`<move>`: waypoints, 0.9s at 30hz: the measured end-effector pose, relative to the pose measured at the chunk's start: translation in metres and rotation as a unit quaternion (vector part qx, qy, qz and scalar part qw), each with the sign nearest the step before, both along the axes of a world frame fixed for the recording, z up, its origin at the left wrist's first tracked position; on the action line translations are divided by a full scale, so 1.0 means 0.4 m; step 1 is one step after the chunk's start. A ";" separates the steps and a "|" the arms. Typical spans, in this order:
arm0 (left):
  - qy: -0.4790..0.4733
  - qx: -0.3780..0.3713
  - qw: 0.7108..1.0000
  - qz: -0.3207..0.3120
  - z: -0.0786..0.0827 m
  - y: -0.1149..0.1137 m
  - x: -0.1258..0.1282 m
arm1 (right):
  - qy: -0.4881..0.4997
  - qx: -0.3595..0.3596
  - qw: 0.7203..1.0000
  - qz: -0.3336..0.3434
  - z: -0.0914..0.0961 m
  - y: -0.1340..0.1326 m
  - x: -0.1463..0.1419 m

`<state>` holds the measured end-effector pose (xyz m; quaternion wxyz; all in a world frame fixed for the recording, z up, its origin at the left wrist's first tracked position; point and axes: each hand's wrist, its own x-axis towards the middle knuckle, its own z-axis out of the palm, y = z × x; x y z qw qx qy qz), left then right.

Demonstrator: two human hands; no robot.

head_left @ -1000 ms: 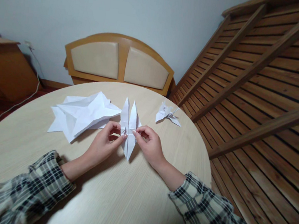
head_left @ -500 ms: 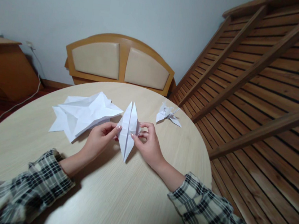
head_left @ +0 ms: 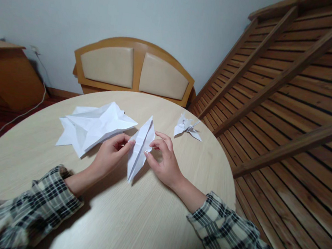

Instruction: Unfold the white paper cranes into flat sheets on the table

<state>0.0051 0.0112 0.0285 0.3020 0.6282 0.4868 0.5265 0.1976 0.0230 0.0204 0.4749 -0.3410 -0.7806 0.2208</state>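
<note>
A folded piece of white paper (head_left: 139,149), a long diamond with a crease down its middle, is held tilted just over the table. My left hand (head_left: 113,150) pinches its left edge, thumb on top and the other fingers partly hidden. At the right edge, my right hand (head_left: 163,156) has its thumb and fingers apart, the fingertips right by the paper; whether they touch it is hard to tell. Larger creased white paper sheets (head_left: 93,127) with pointed corners lie left of my hands. A small folded paper flower (head_left: 186,127) rests toward the back right.
All of this is on a round light-wood table (head_left: 141,226). Behind it stands a headboard (head_left: 138,68) with two padded panels, against the wall. A slatted wooden frame (head_left: 293,95) leans at the right. On the left are a wooden desk (head_left: 5,74) and a white cable (head_left: 18,118).
The folded paper has turned clockwise, its top tip leaning right and its lower tip shifting left. My right hand's fingers have loosened from its right side; my left hand keeps its pinch.
</note>
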 end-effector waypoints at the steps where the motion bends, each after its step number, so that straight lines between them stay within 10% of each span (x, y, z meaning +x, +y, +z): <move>1: -0.002 0.002 1.000 0.001 0.000 0.001 -0.001 | 0.014 -0.007 1.000 -0.002 0.001 0.001 0.000; 15: -0.120 -0.056 0.990 -0.039 -0.009 0.008 0.001 | 0.251 -0.245 0.932 0.090 -0.039 0.048 -0.015; 27: -0.036 0.014 0.999 -0.001 -0.024 0.002 0.007 | 0.225 -0.318 0.914 0.108 -0.043 0.041 -0.013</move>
